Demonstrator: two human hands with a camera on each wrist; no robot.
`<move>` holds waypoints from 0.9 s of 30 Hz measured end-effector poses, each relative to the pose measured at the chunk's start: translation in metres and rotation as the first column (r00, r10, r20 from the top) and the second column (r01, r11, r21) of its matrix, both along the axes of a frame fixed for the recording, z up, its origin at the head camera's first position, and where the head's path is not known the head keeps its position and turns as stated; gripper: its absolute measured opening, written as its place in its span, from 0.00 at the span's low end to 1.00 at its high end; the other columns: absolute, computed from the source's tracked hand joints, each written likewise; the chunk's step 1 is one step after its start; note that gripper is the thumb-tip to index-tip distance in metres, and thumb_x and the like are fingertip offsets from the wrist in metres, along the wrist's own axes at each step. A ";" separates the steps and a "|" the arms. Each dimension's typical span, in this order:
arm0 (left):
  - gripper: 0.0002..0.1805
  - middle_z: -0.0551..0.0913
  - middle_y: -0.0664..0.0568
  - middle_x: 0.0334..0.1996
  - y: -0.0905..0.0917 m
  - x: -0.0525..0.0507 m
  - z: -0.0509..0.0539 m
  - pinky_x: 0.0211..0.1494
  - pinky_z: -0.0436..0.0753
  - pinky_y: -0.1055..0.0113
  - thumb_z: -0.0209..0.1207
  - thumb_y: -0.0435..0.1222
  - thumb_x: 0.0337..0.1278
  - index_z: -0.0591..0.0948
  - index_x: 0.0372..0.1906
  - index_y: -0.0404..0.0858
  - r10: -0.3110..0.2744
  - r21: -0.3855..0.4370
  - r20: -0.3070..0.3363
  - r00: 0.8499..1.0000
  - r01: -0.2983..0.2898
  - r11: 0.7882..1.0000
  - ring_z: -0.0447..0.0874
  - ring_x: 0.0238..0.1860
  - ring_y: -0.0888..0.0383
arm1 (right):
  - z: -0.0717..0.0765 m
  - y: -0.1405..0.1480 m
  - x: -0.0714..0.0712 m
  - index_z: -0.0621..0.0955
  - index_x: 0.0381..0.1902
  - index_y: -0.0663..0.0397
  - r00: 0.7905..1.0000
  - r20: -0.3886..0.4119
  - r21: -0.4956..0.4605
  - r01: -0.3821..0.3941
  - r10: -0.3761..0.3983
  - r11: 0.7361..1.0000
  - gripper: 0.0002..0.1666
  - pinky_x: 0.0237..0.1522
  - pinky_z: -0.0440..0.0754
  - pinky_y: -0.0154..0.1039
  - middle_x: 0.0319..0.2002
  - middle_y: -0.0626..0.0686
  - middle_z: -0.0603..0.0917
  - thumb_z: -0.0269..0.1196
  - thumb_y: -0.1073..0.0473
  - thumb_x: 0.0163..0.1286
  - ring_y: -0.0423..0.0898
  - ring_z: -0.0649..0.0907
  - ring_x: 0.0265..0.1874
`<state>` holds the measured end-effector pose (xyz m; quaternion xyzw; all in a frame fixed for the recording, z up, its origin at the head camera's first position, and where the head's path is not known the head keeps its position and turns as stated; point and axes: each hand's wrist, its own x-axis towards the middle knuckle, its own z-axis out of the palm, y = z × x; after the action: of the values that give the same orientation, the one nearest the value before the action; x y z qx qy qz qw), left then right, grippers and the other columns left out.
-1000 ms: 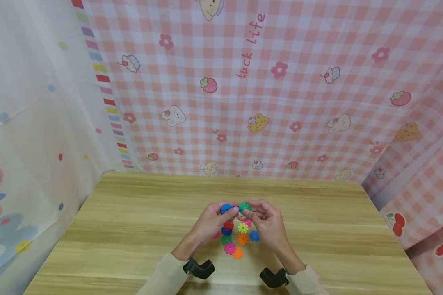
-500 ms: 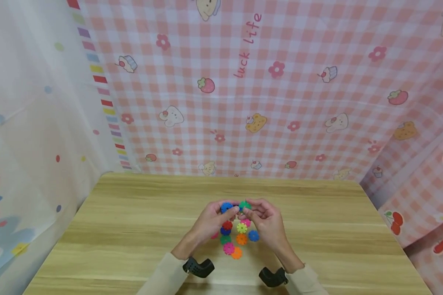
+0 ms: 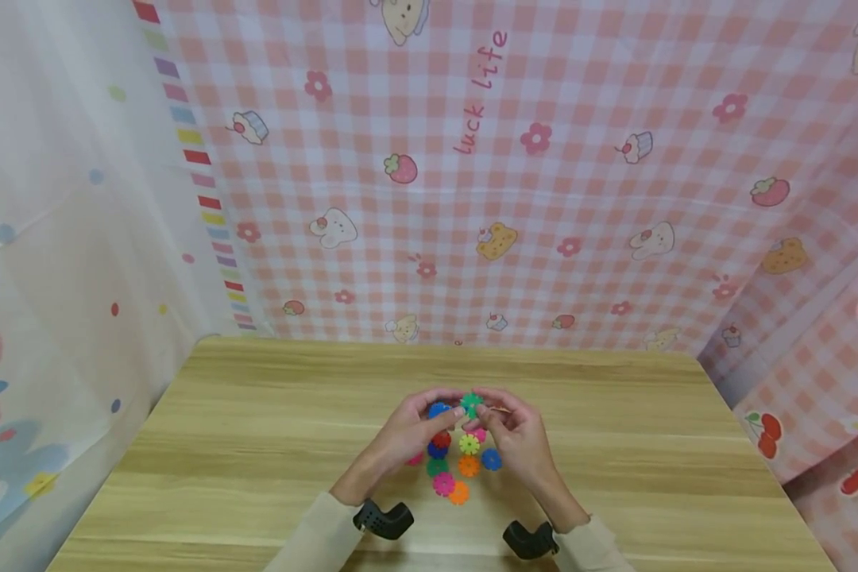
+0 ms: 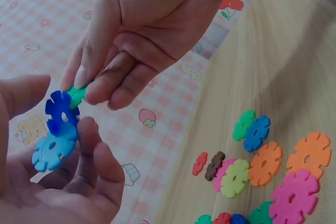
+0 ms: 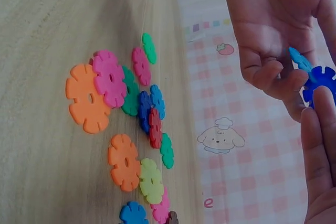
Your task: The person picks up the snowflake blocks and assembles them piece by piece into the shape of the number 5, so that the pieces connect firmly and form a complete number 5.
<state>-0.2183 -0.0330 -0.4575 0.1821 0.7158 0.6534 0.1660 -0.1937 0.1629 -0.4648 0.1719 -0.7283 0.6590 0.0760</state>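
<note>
Both hands meet above the table around a short chain of notched plastic snowflake discs. My left hand (image 3: 420,425) has its fingers curled about the light blue disc (image 4: 54,151); its thumb stands off the disc in the left wrist view. A dark blue disc (image 4: 62,114) slots in at an angle between the light blue and green ones. My right hand (image 3: 518,433) pinches the green disc (image 3: 471,404) between thumb and fingers. In the right wrist view the right fingers hide the green disc.
Loose discs lie on the wooden table (image 3: 272,445) below the hands: orange (image 5: 87,98), pink (image 5: 109,79), yellow-green (image 5: 151,181), red (image 5: 155,128) and several more, some overlapping. A checked cloth (image 3: 429,199) hangs behind the table.
The hands have drawn slightly closer together. The green disc has shifted a little left and turned more face-on, and the blue disc has sunk lower behind the left thumb.
</note>
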 end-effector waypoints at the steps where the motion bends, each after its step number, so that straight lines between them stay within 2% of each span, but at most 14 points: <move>1: 0.23 0.79 0.49 0.56 0.001 0.000 0.000 0.60 0.78 0.46 0.57 0.50 0.69 0.77 0.62 0.43 0.000 -0.005 -0.007 1.000 0.000 1.000 0.80 0.52 0.46 | 0.000 0.000 0.000 0.78 0.56 0.68 1.000 0.005 0.001 -0.002 0.002 1.000 0.16 0.37 0.87 0.39 0.37 0.65 0.85 0.57 0.70 0.73 0.54 0.88 0.33; 5: 0.20 0.81 0.50 0.50 0.004 0.001 -0.001 0.54 0.80 0.46 0.56 0.50 0.70 0.79 0.59 0.43 0.029 -0.037 -0.033 0.999 -0.030 0.999 0.80 0.48 0.39 | -0.001 0.000 0.001 0.77 0.58 0.66 1.000 0.031 0.001 -0.003 0.003 1.000 0.18 0.38 0.87 0.42 0.38 0.65 0.85 0.59 0.70 0.71 0.59 0.87 0.34; 6: 0.20 0.82 0.50 0.49 0.005 0.001 -0.002 0.52 0.80 0.46 0.56 0.49 0.70 0.80 0.58 0.43 0.038 -0.044 -0.038 0.999 -0.040 0.998 0.80 0.47 0.39 | -0.002 0.000 0.001 0.76 0.58 0.65 0.999 0.037 -0.001 -0.004 0.004 1.000 0.19 0.41 0.86 0.45 0.38 0.66 0.85 0.60 0.70 0.71 0.59 0.87 0.34; 8: 0.18 0.83 0.51 0.46 0.007 0.001 -0.002 0.51 0.81 0.47 0.56 0.48 0.71 0.81 0.56 0.42 0.058 -0.050 -0.043 0.997 -0.060 0.997 0.80 0.46 0.39 | -0.003 -0.001 0.001 0.76 0.58 0.64 0.999 0.046 -0.003 -0.001 0.001 1.000 0.19 0.42 0.86 0.44 0.38 0.65 0.85 0.61 0.70 0.70 0.59 0.87 0.34; 10: 0.17 0.83 0.50 0.45 0.008 0.002 -0.002 0.49 0.81 0.48 0.56 0.46 0.72 0.81 0.55 0.41 0.076 -0.053 -0.051 0.996 -0.079 0.995 0.81 0.44 0.40 | -0.003 -0.001 0.000 0.76 0.58 0.63 0.999 0.052 -0.008 0.002 -0.002 1.000 0.19 0.41 0.87 0.43 0.38 0.65 0.85 0.61 0.70 0.70 0.58 0.87 0.34; 15: 0.14 0.83 0.47 0.45 0.013 0.002 -0.004 0.45 0.81 0.59 0.54 0.39 0.73 0.81 0.53 0.37 0.125 -0.056 -0.071 0.990 -0.129 0.990 0.80 0.39 0.50 | -0.005 -0.002 0.001 0.75 0.59 0.68 0.998 0.059 -0.028 -0.001 0.003 1.000 0.20 0.40 0.87 0.40 0.38 0.67 0.85 0.61 0.71 0.70 0.49 0.88 0.32; 17: 0.13 0.82 0.45 0.44 0.014 0.003 -0.006 0.44 0.80 0.62 0.53 0.37 0.73 0.81 0.53 0.35 0.135 -0.057 -0.074 0.988 -0.139 0.989 0.79 0.39 0.50 | -0.007 -0.001 0.001 0.75 0.59 0.68 0.998 0.058 -0.021 0.002 -0.001 1.000 0.20 0.39 0.87 0.40 0.38 0.68 0.85 0.61 0.70 0.70 0.47 0.88 0.31; 22: 0.13 0.81 0.43 0.45 0.010 0.004 -0.008 0.41 0.77 0.66 0.52 0.38 0.74 0.81 0.53 0.38 0.152 -0.064 -0.067 0.986 -0.157 0.986 0.77 0.40 0.47 | -0.011 0.009 -0.002 0.78 0.55 0.61 0.996 0.070 0.011 0.060 -0.061 0.998 0.15 0.37 0.87 0.42 0.38 0.68 0.84 0.60 0.67 0.72 0.57 0.86 0.32; 27: 0.13 0.79 0.39 0.46 0.002 0.004 -0.007 0.38 0.78 0.65 0.51 0.40 0.75 0.80 0.55 0.41 0.164 -0.043 -0.051 0.985 -0.166 0.985 0.76 0.38 0.46 | -0.015 0.024 -0.011 0.81 0.51 0.61 0.973 0.180 0.042 0.139 -0.144 0.989 0.11 0.36 0.86 0.40 0.42 0.67 0.84 0.59 0.63 0.74 0.62 0.84 0.35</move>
<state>-0.2144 -0.0305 -0.4649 0.1335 0.7474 0.6433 0.0986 -0.2050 0.1866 -0.4801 0.0597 -0.7522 0.6541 0.0533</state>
